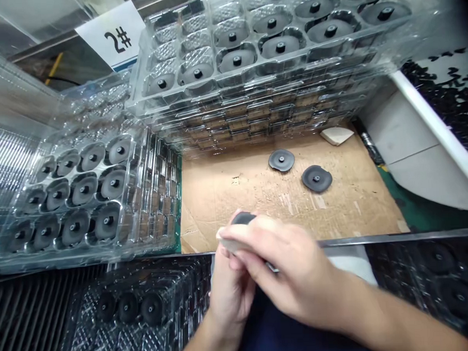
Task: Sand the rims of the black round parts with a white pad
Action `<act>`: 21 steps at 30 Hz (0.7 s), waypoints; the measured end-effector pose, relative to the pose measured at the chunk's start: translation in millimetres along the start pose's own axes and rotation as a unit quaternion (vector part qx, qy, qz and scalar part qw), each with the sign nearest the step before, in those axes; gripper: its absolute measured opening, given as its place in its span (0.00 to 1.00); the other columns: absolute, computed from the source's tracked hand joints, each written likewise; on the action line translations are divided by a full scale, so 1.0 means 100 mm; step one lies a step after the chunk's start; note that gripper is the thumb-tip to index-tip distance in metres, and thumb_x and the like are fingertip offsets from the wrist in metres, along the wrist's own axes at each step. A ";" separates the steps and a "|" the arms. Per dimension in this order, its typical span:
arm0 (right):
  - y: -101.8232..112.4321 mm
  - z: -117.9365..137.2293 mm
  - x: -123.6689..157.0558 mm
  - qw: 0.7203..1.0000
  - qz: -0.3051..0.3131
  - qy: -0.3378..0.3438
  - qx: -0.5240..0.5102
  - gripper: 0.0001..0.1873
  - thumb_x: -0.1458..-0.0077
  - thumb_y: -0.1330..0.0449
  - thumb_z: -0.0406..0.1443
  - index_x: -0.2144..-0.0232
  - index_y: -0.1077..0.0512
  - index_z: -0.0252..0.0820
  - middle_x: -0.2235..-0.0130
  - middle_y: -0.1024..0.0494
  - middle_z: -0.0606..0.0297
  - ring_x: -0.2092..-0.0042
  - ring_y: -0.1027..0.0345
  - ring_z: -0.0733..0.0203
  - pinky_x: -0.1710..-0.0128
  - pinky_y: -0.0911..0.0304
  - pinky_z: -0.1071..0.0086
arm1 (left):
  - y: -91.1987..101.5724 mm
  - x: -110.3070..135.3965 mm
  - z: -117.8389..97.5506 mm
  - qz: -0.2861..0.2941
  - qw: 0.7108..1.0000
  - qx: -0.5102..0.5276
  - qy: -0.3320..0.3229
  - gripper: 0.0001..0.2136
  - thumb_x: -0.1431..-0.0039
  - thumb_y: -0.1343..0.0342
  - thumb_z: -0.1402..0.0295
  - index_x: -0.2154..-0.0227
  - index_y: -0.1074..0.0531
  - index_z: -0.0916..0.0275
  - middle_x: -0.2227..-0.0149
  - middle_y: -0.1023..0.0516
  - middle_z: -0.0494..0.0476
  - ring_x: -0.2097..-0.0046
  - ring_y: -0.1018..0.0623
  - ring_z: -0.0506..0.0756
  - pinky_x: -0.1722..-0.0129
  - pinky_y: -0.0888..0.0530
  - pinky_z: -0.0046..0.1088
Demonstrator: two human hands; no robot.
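My left hand (pixel 230 292) is closed around a dark grey disc (pixel 243 218), whose upper edge shows above the fingers. Over it, my right hand (pixel 294 261) is closed on a pale flat piece (pixel 233 244) pressed close to the disc; its exact kind cannot be made out. The fingers hide most of the disc. Beyond my hands, two similar dark discs, one (pixel 281 160) farther back and one (pixel 317 178) nearer, lie on the cardboard (pixel 219 197), each with a small raised hub in its centre.
Stacked clear plastic trays (pixel 238 97) holding discs stand at the back, and another stack (pixel 123 211) at the left. A pale wedge-shaped piece (pixel 336 135) lies at the board's back right. Below the bench edge is a tray (pixel 125 340) with several discs. Small black parts (pixel 443 94) lie right.
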State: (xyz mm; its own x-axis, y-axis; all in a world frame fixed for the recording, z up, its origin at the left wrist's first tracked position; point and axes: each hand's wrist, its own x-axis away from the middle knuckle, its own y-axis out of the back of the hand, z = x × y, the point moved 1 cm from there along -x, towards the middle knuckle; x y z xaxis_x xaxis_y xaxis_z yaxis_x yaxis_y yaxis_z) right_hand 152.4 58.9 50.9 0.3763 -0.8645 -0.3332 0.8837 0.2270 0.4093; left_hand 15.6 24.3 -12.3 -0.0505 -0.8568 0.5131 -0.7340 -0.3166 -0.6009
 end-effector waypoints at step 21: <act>0.04 -0.20 -0.17 0.984 0.091 0.147 0.039 0.20 0.37 0.56 0.27 0.65 0.23 0.38 0.72 0.25 0.62 0.70 0.36 0.63 0.69 0.40 0.69 | -0.04 -0.03 -0.04 0.041 0.995 0.026 0.087 0.23 0.65 0.30 0.61 0.61 0.23 0.58 0.67 0.20 0.50 0.59 0.22 0.52 0.56 0.27 0.22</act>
State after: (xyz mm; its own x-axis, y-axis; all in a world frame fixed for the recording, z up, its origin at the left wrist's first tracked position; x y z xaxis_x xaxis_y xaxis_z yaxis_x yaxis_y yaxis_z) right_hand 155.0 83.5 40.9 0.6001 -0.6437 -0.4749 0.7749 0.3205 0.5447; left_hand 16.3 29.8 -9.2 -0.2285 -0.7982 0.5574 -0.6867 -0.2737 -0.6735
